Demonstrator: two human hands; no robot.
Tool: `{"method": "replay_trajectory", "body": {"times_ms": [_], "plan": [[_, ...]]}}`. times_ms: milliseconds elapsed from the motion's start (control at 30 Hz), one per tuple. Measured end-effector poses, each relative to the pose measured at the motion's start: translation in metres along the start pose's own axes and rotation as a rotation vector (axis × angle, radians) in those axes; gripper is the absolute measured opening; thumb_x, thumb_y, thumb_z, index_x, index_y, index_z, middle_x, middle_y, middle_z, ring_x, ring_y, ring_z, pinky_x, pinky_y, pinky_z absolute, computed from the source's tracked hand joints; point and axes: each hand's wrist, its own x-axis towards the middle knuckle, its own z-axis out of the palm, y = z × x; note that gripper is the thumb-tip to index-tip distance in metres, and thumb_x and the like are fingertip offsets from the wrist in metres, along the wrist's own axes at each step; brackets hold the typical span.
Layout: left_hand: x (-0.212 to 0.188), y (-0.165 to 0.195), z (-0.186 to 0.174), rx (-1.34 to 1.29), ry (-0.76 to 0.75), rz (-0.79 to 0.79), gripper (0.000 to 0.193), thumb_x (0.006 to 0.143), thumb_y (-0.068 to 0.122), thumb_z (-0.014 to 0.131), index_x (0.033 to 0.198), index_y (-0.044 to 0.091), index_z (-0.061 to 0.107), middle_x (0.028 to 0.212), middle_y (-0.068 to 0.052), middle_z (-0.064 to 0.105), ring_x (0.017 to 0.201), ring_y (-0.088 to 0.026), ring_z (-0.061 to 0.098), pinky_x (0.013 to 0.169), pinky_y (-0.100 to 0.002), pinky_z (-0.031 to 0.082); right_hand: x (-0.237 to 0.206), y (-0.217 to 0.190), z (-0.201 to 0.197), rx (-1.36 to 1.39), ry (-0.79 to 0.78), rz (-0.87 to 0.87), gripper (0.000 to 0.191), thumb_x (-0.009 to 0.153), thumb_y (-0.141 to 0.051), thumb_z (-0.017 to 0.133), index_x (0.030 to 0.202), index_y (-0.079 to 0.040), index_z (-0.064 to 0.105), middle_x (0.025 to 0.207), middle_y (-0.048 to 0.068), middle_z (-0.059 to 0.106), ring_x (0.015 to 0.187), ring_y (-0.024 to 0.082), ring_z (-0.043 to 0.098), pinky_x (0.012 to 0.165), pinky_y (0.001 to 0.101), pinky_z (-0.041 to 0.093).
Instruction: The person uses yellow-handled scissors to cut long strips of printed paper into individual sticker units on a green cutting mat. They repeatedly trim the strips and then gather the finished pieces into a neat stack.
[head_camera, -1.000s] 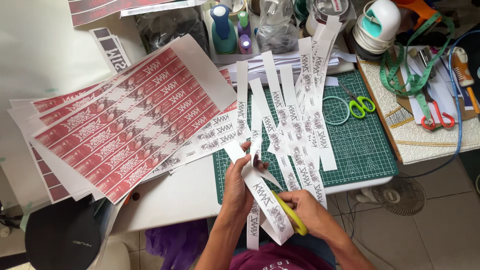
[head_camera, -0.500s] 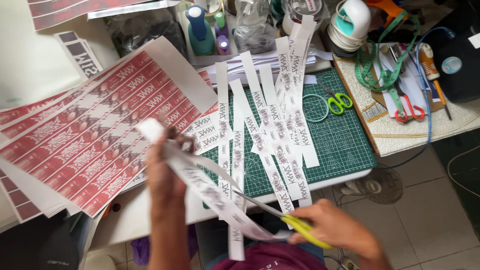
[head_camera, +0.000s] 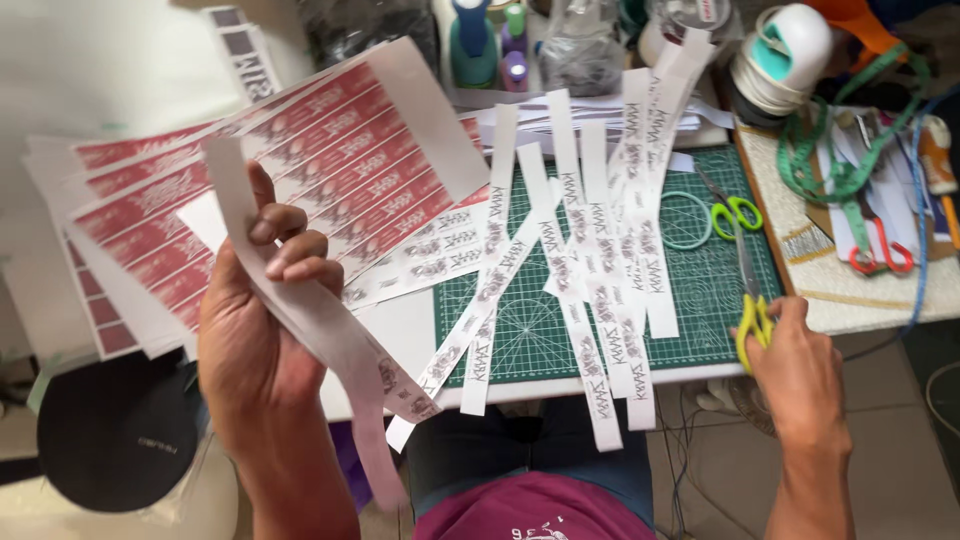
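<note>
While raised, left hand (head_camera: 262, 330) gripping strip (head_camera: 300, 315)

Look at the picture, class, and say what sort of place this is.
Probably a home craft desk. A green cutting mat is strewn with cut paper strips, printed red sheets are stacked beside it, and several scissors lie about; the right hand holds a yellow-handled pair.

White paper strips (head_camera: 575, 270) carry dark printed motifs; the cutting mat (head_camera: 710, 300) is green with a pale grid; sheets (head_camera: 330, 190) are red-banded; scissors (head_camera: 752, 320) have seemingly yellow handles.
</note>
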Motion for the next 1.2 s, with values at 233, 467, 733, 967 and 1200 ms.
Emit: {"method": "replay_trajectory", "body": {"times_ms": [233, 467, 733, 967, 1200], "plan": [[-0.034, 0.0, 0.029, 0.374, -0.02, 0.098, 0.043, 0.113, 0.012, 0.039, 0.155, 0.002, 0.04, 0.099, -0.001, 0.048, 0.077, -0.008, 0.039, 0.069, -0.022, 0.041, -0.007, -0.001, -0.012, -0.065, -0.089, -0.047, 0.039, 0.094, -0.032, 0.075, 0.118, -0.003, 0.068, 0.103, 0.02, 0.076, 0.094, 0.043, 0.072, 0.084, 0.0518, 0.056], [-0.031, -0.042, 0.022, 0.545, 0.095, 0.021, 0.047, 0.112, 0.022, 0.046, 0.153, -0.001, 0.043, 0.091, 0.002, 0.046, 0.074, -0.007, 0.038, 0.063, -0.023, 0.037, -0.05, -0.112, -0.05, 0.641, -0.028, -0.533, 0.036, 0.091, -0.03, 0.073, 0.12, -0.009, 0.072, 0.12, 0.011, 0.077, 0.11, 0.027, 0.075, 0.095, 0.0377, 0.056], [-0.042, -0.073, 0.014, 0.634, 0.132, 0.199, 0.042, 0.109, 0.018, 0.052, 0.146, 0.0, 0.044, 0.091, -0.005, 0.053, 0.081, -0.011, 0.052, 0.074, -0.027, 0.048, -0.108, -0.239, -0.052, 1.034, -0.219, -0.935, 0.068, 0.079, -0.034, 0.087, 0.129, 0.002, 0.06, 0.127, 0.024, 0.068, 0.125, 0.036, 0.062, 0.104, 0.0443, 0.048], [-0.047, -0.065, -0.003, 0.637, 0.234, 0.342, 0.042, 0.102, 0.01, 0.059, 0.141, 0.0, 0.046, 0.112, -0.004, 0.052, 0.091, -0.015, 0.06, 0.084, -0.032, 0.055, -0.106, -0.248, -0.053, 1.175, -0.636, -0.84, 0.058, 0.091, -0.021, 0.07, 0.142, 0.003, 0.055, 0.123, 0.019, 0.074, 0.112, 0.025, 0.075, 0.093, 0.0366, 0.058], [-0.045, -0.07, -0.014, 0.667, 0.286, 0.313, 0.041, 0.097, 0.004, 0.061, 0.138, 0.003, 0.053, 0.114, -0.005, 0.054, 0.101, -0.011, 0.06, 0.086, -0.027, 0.054, -0.098, -0.245, -0.033, 1.116, -0.844, -0.645, 0.05, 0.098, -0.025, 0.064, 0.139, 0.002, 0.063, 0.114, 0.014, 0.079, 0.086, 0.022, 0.068, 0.069, 0.0372, 0.055]]}}
